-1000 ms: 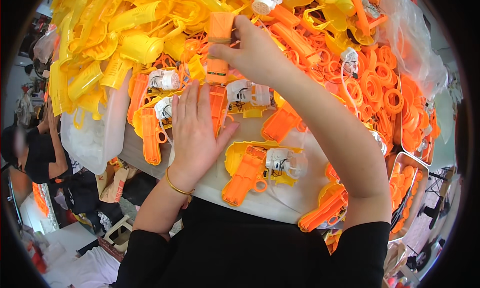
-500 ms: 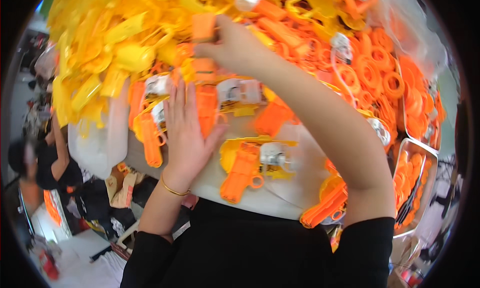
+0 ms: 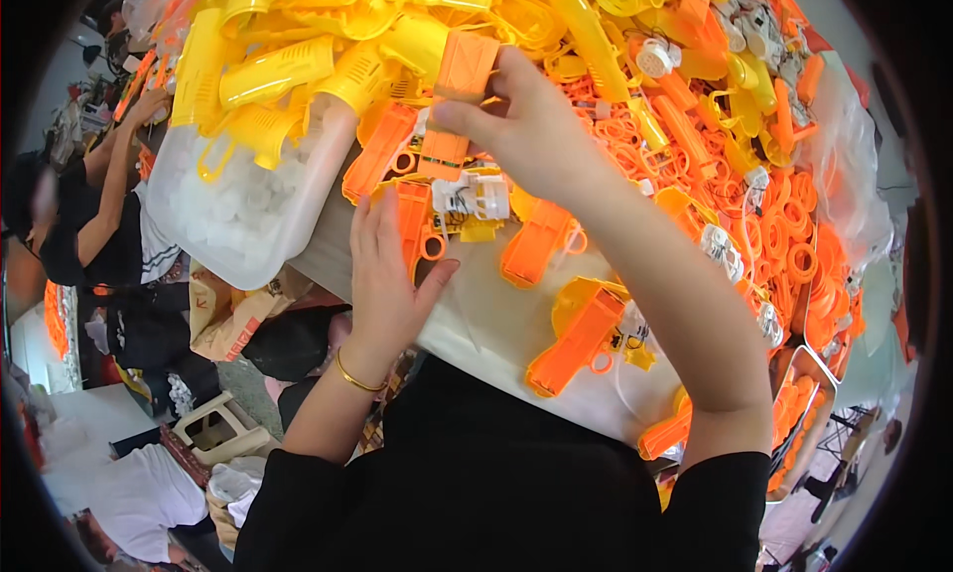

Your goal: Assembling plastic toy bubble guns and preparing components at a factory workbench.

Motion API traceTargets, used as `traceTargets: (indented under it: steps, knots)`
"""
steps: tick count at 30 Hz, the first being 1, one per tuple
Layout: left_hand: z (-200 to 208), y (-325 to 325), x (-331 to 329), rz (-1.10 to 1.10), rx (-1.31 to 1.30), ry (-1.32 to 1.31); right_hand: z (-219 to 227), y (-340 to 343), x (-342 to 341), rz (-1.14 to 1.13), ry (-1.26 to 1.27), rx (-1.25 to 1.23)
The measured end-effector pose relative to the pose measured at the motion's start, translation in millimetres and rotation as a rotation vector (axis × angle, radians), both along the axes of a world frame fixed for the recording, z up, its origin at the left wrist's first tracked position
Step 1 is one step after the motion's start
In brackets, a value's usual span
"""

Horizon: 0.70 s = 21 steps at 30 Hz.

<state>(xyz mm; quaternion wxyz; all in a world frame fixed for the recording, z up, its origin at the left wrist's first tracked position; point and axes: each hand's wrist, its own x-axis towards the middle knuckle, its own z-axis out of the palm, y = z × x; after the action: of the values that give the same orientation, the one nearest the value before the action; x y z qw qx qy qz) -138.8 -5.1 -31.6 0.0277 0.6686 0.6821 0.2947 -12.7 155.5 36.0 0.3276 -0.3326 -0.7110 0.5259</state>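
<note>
Orange and rectangular, a plastic block (image 3: 467,66) sits pinched in the right hand (image 3: 531,130) near glossy, curved yellow shells (image 3: 415,44); the left hand (image 3: 382,292), straight-fingered, thumb apart, lies beside a smooth orange grip-shaped casing (image 3: 411,213), contact unclear from here.

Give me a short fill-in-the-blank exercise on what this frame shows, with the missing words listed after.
1. The orange block is held in the person's ___ hand.
2. A bracelet circles the wrist of the left hand; its colour is ___.
3. In the picture, the plastic tub stands to the ___ of the heaped orange rings.
4. The large shells heaped over the far end of the tub are coloured ___.

Missing words: right; gold; left; yellow.
</note>
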Motion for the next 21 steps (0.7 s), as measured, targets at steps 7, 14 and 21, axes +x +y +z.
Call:
traceTargets:
  steps: [7,14,21]
  knots:
    - [3,-17,-7,-0.029,-0.029,-0.069,-23,-6,-26,-0.010,-0.116,-0.031]
    - [1,-18,-6,-0.048,-0.028,-0.106,-26,-11,-27,-0.004,-0.117,-0.078]
    - [2,-17,-6,-0.069,-0.012,-0.093,-22,-4,-26,-0.005,-0.085,-0.077]
